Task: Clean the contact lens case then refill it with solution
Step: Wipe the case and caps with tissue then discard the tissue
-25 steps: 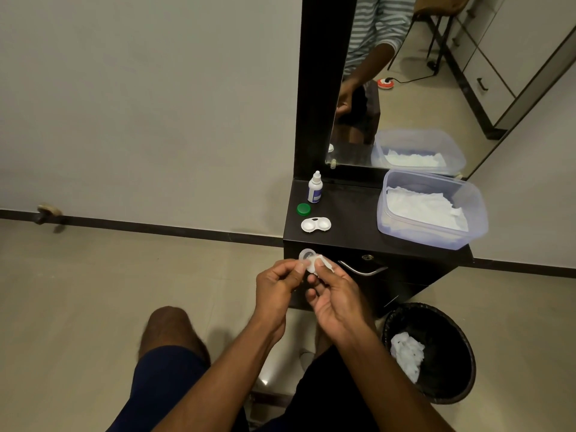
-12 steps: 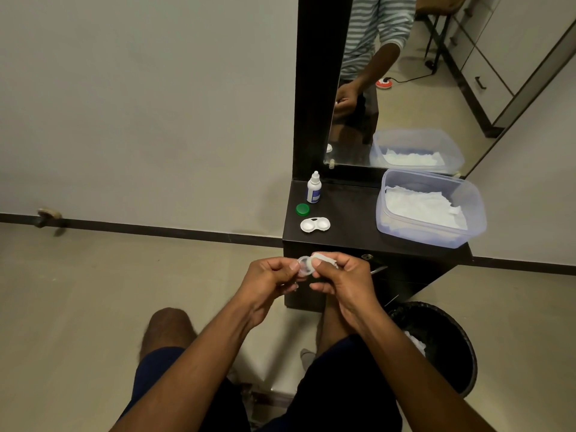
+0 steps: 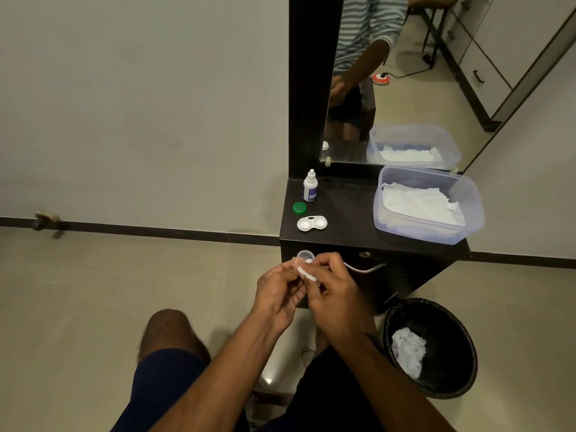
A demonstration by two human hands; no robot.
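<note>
Meanwhile, contact lens case (image 3: 312, 223) lies lengthwise left-right, wells facing up.

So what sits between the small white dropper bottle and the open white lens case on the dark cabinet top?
In the head view, a round green cap lies between the dropper bottle and the lens case, slightly left of their line, touching neither.

A dark little table (image 3: 349, 226) stands by the wall. On it, a white lens case (image 3: 312, 223) lies at 9 o'clock, a green cap (image 3: 299, 207) and small bottle (image 3: 310, 190) at 10, a clear tub (image 3: 427, 204) at 3
</note>
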